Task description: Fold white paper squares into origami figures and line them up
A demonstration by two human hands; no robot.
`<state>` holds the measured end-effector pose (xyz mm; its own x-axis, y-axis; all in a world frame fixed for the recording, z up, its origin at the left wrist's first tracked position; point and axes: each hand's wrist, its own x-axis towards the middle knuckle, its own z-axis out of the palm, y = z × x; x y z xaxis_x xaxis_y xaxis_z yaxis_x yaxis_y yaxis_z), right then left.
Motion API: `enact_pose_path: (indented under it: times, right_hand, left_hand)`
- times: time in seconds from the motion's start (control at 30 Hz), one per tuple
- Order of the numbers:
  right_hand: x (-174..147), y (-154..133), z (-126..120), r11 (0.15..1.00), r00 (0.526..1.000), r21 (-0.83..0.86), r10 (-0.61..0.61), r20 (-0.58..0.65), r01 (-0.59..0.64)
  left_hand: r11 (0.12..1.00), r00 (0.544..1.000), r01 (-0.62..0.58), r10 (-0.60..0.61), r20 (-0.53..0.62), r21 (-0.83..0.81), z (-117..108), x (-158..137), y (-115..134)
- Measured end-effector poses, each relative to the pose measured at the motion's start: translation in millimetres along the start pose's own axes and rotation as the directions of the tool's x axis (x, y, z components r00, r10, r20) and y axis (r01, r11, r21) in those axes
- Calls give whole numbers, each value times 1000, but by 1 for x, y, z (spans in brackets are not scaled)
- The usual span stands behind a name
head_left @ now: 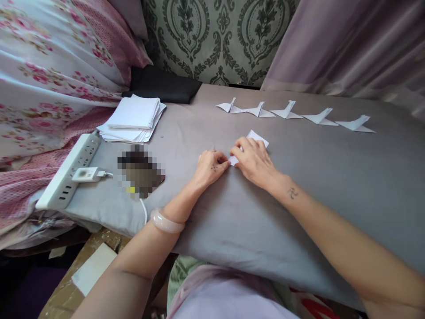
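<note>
A folded piece of white paper (260,138) lies on the grey cloth in front of me, mostly hidden under my fingers. My left hand (211,167) is closed at its left end, thumb and fingertips pinching the corner. Over the middle of the paper, my right hand (255,160) is bent with its fingertips pressed down onto it. Beyond my hands, several folded white paper birds (288,110) stand in a row across the far side of the surface.
A stack of white paper (133,116) sits at the left, beside a black folded item (162,84). Nearer are a white power strip (75,170), a plugged-in charger (88,174) with its cable, and a blurred-out device (141,170). A purple curtain (348,53) hangs at the back right.
</note>
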<state>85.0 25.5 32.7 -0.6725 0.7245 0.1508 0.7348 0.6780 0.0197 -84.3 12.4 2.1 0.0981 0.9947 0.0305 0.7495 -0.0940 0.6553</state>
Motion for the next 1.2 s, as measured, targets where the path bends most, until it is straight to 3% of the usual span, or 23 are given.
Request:
enact_pose_path:
  times: [0.2, 0.4, 0.5, 0.63, 0.73, 0.93, 1.07, 1.2]
  right_hand:
    - [-39, -17, 13, 971, 979, 126, 195, 61, -201]
    - [-55, -26, 22, 943, 967, 251, 245, -73, -220]
    - [-58, -19, 29, 882, 929, 404, 330, -165, -242]
    - [-58, -7, 32, 806, 897, 517, 416, -148, -289]
    - [-57, -7, 30, 836, 912, 476, 382, -149, -272]
    - [-58, -20, 24, 960, 966, 151, 247, -71, -234]
    - [-58, -20, 24, 965, 967, 120, 244, -79, -234]
    - [-58, -19, 24, 965, 966, 109, 248, -77, -239]
  left_hand:
    - [999, 999, -32, 32, -18, -6, 0, 0, 0]
    - [999, 999, -40, 40, -10, -12, 1, 2, -3]
    - [998, 999, -47, 47, -11, -31, 1, 1, -4]
    - [998, 999, -50, 50, 4, -39, -1, 1, -3]
    - [998, 999, -51, 52, 9, -44, -1, 1, -2]
    - [994, 995, -68, 73, 61, -83, -5, 0, -8]
    - [973, 973, -231, 231, 0, 14, -9, -5, -13]
    - [873, 899, -438, 428, 96, 215, -9, -7, -14]
